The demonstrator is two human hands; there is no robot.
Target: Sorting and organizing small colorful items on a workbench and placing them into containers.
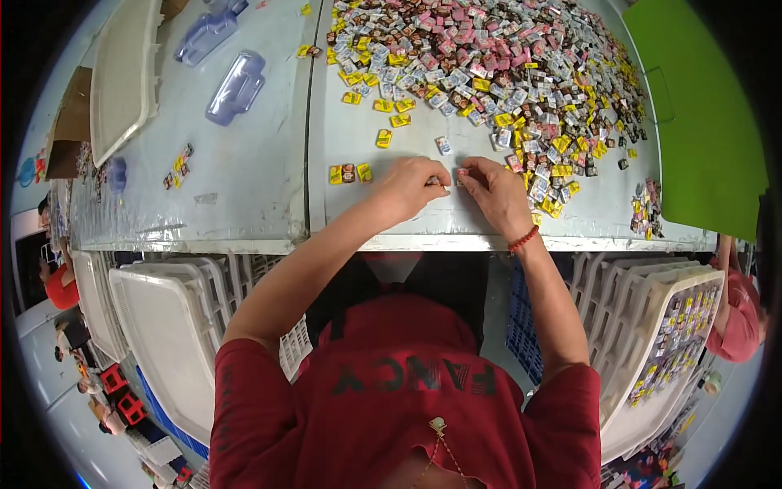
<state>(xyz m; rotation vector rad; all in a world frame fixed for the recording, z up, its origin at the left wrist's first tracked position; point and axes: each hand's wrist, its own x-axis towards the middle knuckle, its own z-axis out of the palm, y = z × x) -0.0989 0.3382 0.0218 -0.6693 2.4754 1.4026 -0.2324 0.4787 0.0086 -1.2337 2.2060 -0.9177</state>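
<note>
Both hands at worktop (244,220) front edge: left hand (407,189) and right hand (495,189) pinching small sweets, pulled clear of pile (489,65) for sorting.

I see a big heap of small square packets (505,73), yellow, pink, brown and white, at twelve o'clock on the table.
</note>
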